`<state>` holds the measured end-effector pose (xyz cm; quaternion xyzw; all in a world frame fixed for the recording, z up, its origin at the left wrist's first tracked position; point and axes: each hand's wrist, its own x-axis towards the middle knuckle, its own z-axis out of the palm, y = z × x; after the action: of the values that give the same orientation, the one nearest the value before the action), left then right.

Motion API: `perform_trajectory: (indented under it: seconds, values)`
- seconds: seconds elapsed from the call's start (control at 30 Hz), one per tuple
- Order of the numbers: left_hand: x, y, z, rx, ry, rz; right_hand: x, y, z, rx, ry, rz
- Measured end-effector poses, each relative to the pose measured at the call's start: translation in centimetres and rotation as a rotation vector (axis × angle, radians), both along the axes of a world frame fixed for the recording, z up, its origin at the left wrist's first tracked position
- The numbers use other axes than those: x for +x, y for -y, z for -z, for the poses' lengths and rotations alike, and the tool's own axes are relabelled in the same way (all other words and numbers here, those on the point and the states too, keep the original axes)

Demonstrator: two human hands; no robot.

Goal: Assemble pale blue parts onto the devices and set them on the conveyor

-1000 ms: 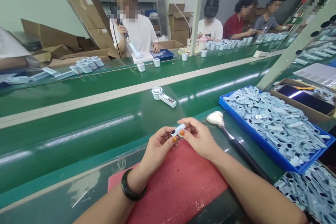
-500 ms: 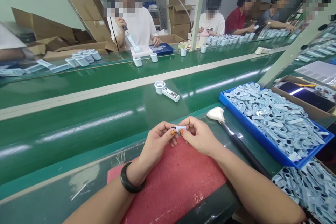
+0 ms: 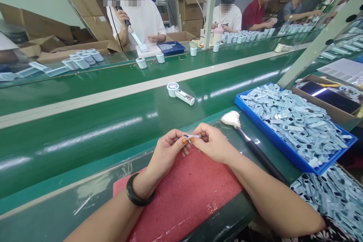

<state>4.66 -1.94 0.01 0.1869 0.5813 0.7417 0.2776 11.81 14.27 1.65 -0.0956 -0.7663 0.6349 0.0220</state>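
While a red mat (image 3: 187, 194) lies beneath, the left hand (image 3: 168, 152) and right hand (image 3: 217, 145) pinch a small pale-blue part (image 3: 194, 136) (mostly hidden).

A small pale-blue piece (image 3: 194, 136) was pinched between the left hand (image 3: 169, 151) and right hand (image 3: 215, 143)
It showed nearly edge-on — dark at its left end, partly covered.

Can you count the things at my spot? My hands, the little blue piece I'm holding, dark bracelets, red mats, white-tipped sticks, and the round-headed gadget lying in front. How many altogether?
Hands: 2 (left hand, right hand)
Little blue piece: 1
Dark bracelet: 1
Red mat: 1
White-tipped stick: 1
Round-headed gadget: 1
Total: 7
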Motion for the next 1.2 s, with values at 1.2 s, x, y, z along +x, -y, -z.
perform_trajectory:
  seconds: [1.2]
  values:
    - [0.22, -0.25, -0.37, 0.055, 0.069, 0.022, -0.05, 0.12, -0.26, 0.042, -0.012, 0.007]
